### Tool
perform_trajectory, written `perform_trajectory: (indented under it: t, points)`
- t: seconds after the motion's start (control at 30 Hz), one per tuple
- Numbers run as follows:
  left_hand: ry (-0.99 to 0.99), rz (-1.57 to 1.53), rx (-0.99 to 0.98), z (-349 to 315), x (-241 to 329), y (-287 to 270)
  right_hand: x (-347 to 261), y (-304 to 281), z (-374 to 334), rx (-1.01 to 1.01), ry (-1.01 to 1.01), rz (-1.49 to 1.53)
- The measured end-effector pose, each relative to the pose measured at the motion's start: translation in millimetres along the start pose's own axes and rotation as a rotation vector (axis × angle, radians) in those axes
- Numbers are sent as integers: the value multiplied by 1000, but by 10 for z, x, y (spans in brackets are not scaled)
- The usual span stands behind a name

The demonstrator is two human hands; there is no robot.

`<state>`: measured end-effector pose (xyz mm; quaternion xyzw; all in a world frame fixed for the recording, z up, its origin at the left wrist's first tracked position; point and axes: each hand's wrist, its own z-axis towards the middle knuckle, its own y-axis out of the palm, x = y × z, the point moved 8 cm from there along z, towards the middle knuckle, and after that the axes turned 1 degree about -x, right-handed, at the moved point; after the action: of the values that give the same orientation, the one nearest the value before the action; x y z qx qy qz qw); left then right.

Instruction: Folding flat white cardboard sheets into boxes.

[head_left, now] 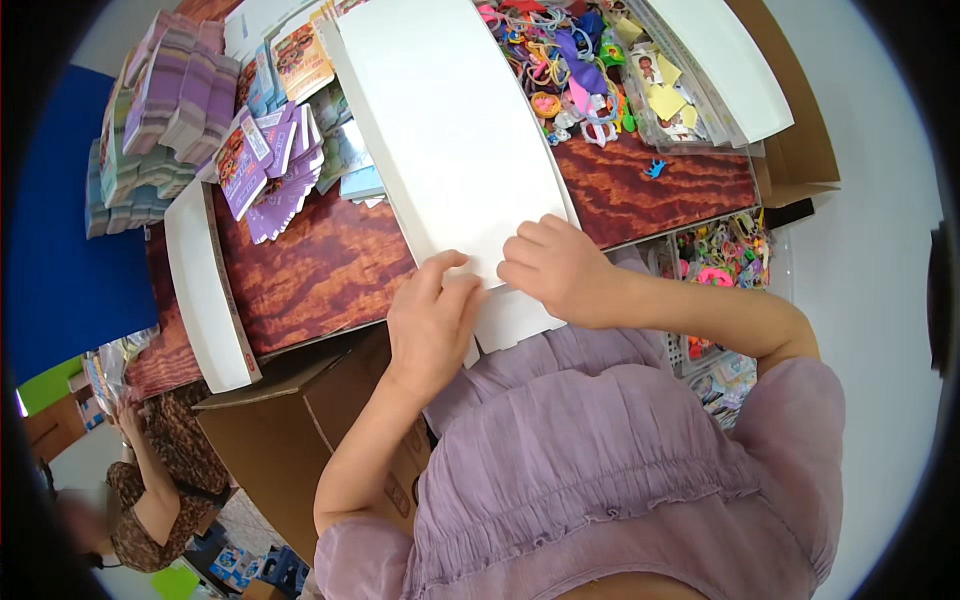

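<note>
A long white cardboard box [455,120] lies across the table and points toward me, its near end flap [515,318] reaching past the table's front edge. My left hand [430,320] is at the left corner of that end, with curled fingers and thumb closed on the cardboard. Opposite it, my right hand [560,272] is bent into a near fist against the right side, just above the flap's fold line. The fingertips of both hands are partly hidden.
Left of the box are stacked card packs [180,95] and fanned purple packets [275,165]. Small colourful toys [570,70] and a clear tray of cards [665,95] lie right. A brown carton [290,410] stands below the table; another person [150,480] works at left.
</note>
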<state>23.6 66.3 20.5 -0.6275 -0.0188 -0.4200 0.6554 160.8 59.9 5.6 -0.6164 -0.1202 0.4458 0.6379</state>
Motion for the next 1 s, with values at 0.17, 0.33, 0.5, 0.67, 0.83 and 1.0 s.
perform_trajectory:
  t: [0.17, 0.33, 0.5, 0.67, 0.83, 1.0]
  points:
    - [95, 115, -117, -101, 8, 137, -10, -27, 68, 104, 93, 174]
    - [-79, 29, 2, -113, 55, 69, -6, 1, 186, 113, 104, 226]
    - [-462, -528, 319, -233, -131, -68, -17, -70, 161, 204, 142, 340]
    - [-729, -1176, 250, -163, -169, 104, -155, -101, 211, 243, 142, 434]
    - [-916, -1363, 403, -239, -205, 384, -144, 0, 230, 148, 228, 506]
    - [-859, -1318, 487, -252, -213, 405, -200, 35, 180, 75, 133, 366]
